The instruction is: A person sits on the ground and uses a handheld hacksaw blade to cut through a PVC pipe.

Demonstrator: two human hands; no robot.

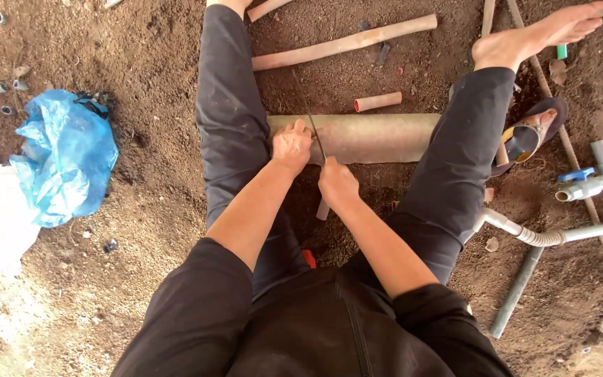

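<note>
— Black sleeves nearest, then bare forearms running out to the work. What is each hand doing?

— Her right hand (337,183) is closed in a fist round the handle of a thin saw blade (310,120), which slants away to the far left across the wide pipe (364,137). The left hand (292,145) lies just left of the blade, fingers curled down over the pipe's near-left end, pressing it to the soil (155,209).

— So where does the pipe sit relative to them?

— It lies crosswise between the legs, just beyond the right fist and directly under the left palm, stretching off to the right.

— How would you do this cut well?

— I'd judge: long, light strokes, blade kept square to the pipe, and the left fingers held clear of the teeth, since they rest very close. The pipe could roll on loose dirt, so firm downward pressure matters.

— Beyond that?

— A short reddish pipe piece (377,102), then a long tan pipe (343,43) farther off. Far left, a blue plastic bag (64,157).
</note>
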